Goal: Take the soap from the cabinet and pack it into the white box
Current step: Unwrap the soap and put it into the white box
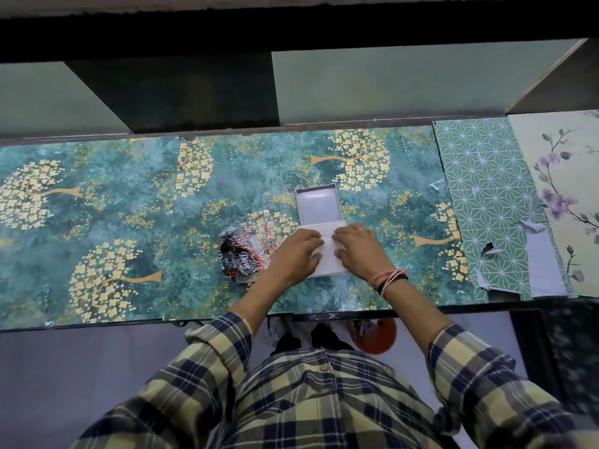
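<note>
While an open tray [319, 207] lies behind, both hands [327, 251] press flat on the white box [330, 251].

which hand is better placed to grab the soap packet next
Left, probably. The left hand rests on the white box part right beside the soap packet, which lies just to its left. The right hand is on the box's far side.

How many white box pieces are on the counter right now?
2. An open, empty white box half lies farther back; a closed white piece sits nearer, under the left hand and right hand.
</note>
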